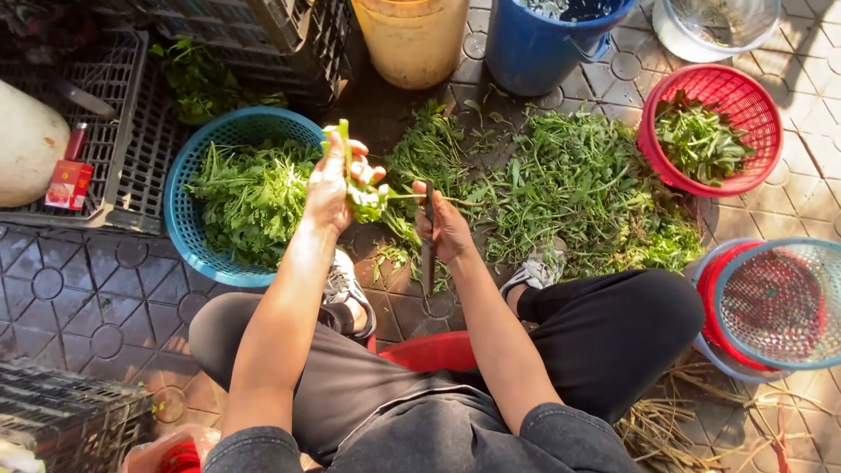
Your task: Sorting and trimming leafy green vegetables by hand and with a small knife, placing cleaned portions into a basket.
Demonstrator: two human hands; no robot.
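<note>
Your left hand (331,184) has a closed grip on a leafy green stalk (349,158), held upright above the blue basket (188,232) of greens. Your right hand (445,229) clasps a knife (428,250) (blade pointing down). Keep the blade angled away from your left fingers, trimming over the floor pile (569,184).

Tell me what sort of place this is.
Probably an outdoor vegetable-prep spot, perhaps behind a market stall or kitchen: a paved tile floor strewn with a pile of leafy greens, plastic baskets like the blue basket, stacked black crates, and buckets.
</note>
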